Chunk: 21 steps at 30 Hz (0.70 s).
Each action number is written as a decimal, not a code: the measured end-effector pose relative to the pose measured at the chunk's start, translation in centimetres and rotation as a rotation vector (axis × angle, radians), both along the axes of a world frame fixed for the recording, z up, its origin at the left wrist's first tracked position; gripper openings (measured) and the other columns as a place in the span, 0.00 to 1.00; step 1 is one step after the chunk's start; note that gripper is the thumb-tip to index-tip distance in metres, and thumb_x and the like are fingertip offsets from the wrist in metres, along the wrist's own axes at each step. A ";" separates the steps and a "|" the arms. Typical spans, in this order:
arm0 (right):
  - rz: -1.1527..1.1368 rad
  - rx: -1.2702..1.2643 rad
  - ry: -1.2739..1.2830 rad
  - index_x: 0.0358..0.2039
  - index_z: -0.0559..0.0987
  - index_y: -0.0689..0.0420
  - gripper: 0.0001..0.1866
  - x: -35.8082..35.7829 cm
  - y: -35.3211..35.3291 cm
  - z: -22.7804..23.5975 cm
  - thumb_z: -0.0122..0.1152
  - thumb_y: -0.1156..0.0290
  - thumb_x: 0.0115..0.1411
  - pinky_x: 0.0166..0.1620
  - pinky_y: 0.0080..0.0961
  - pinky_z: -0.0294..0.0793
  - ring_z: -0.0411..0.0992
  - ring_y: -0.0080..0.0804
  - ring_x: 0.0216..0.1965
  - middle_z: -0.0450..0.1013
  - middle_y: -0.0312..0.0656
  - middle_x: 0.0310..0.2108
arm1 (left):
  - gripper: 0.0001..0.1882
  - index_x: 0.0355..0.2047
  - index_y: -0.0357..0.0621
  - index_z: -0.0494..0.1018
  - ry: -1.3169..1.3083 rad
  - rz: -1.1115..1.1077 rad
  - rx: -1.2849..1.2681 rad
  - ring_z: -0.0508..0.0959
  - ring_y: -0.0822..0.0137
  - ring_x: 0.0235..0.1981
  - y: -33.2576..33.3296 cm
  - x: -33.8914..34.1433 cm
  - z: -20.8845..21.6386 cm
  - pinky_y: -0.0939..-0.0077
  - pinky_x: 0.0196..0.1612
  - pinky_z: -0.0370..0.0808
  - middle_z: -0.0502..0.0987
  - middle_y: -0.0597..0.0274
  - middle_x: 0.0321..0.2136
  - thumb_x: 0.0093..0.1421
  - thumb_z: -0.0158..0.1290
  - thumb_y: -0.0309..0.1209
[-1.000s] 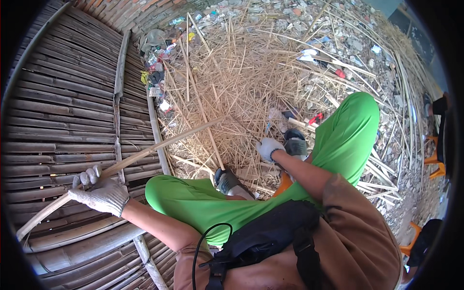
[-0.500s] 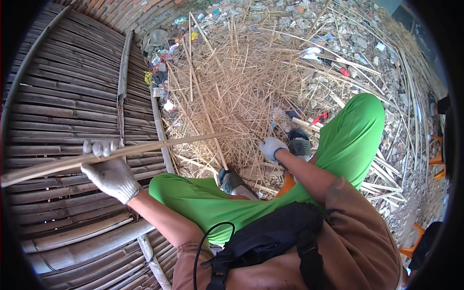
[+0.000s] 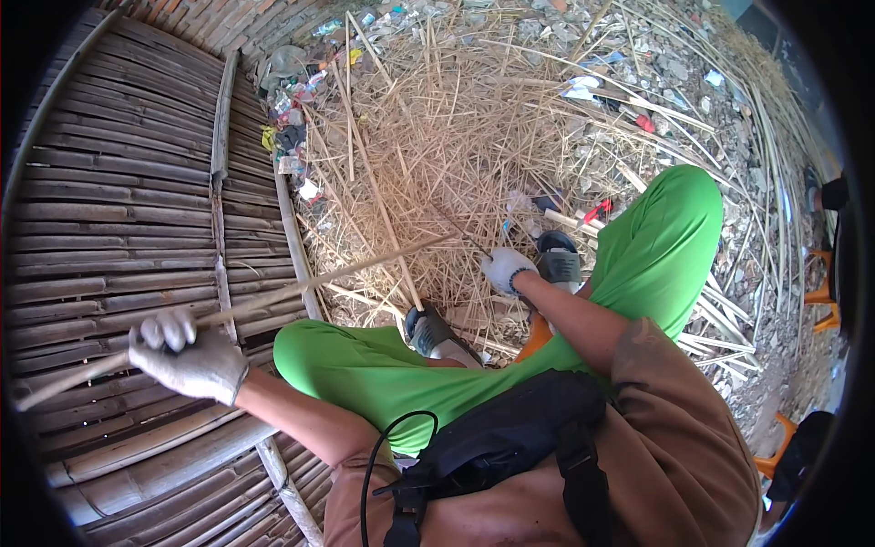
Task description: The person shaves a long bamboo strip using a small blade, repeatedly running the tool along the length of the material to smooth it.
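Note:
My left hand (image 3: pixel 187 358), in a whitish work glove, is closed around a long bamboo strip (image 3: pixel 337 273). The strip slants from the lower left edge up to the middle, where its far tip is close to a thin dark blade-like tool (image 3: pixel 466 239). My right hand (image 3: pixel 506 271), gloved too, is wrapped around the near end of that tool, just beside my right shoe (image 3: pixel 559 262). The glove hides the tool's handle, and its exact kind is hard to make out. Below the strip's tip, a pile of straw-coloured bamboo shavings (image 3: pixel 456 173) covers the ground.
A bamboo-slat panel (image 3: pixel 118 237) fills the left side. Beyond the shavings lie rubble and litter (image 3: pixel 296 137), with a brick wall (image 3: pixel 191 36) at the far left. A red-handled tool (image 3: pixel 597 211) rests right of my feet. Long bamboo strips (image 3: pixel 775 164) line the right, near orange stools (image 3: pixel 823 290).
My left hand has shifted left and slightly down and its fingers have closed around the strip. The strip looks turned, with its tip a little farther right. My right hand has barely moved.

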State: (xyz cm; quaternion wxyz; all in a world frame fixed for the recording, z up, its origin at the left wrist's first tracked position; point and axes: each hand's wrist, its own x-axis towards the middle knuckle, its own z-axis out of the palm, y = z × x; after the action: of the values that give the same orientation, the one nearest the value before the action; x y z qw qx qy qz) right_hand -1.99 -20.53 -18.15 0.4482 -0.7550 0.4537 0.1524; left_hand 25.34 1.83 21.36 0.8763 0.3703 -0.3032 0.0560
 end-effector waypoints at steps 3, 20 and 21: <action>0.025 -0.023 0.002 0.49 0.86 0.63 0.30 0.5 -0.3 -0.5 0.47 0.48 0.73 0.58 0.50 0.80 0.82 0.59 0.51 0.83 0.60 0.48 | 0.16 0.32 0.49 0.65 -0.040 0.271 0.110 0.56 0.75 0.19 -3.4 -0.1 -2.1 0.72 0.21 0.54 0.62 0.73 0.23 0.73 0.56 0.40; 0.006 -0.013 0.020 0.43 0.87 0.64 0.27 0.4 0.3 -1.8 0.53 0.50 0.69 0.50 0.47 0.83 0.85 0.56 0.43 0.84 0.61 0.38 | 0.22 0.48 0.45 0.78 -0.112 -0.306 0.183 0.64 0.69 0.26 -2.8 1.5 -3.6 0.71 0.30 0.65 0.70 0.67 0.30 0.74 0.56 0.52; 0.001 -0.015 0.026 0.42 0.87 0.64 0.26 0.3 0.2 -1.5 0.54 0.52 0.68 0.50 0.46 0.84 0.85 0.55 0.43 0.84 0.60 0.37 | 0.23 0.48 0.44 0.78 -0.114 -0.289 0.189 0.66 0.67 0.27 -2.7 1.6 -3.7 0.69 0.33 0.69 0.71 0.65 0.31 0.74 0.57 0.53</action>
State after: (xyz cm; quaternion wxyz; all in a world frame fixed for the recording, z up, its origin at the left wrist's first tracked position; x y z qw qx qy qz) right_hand -1.73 -20.32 -19.64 0.4365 -0.7565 0.4603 0.1591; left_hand 26.97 -0.88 17.65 0.8179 0.3997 -0.4065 -0.0781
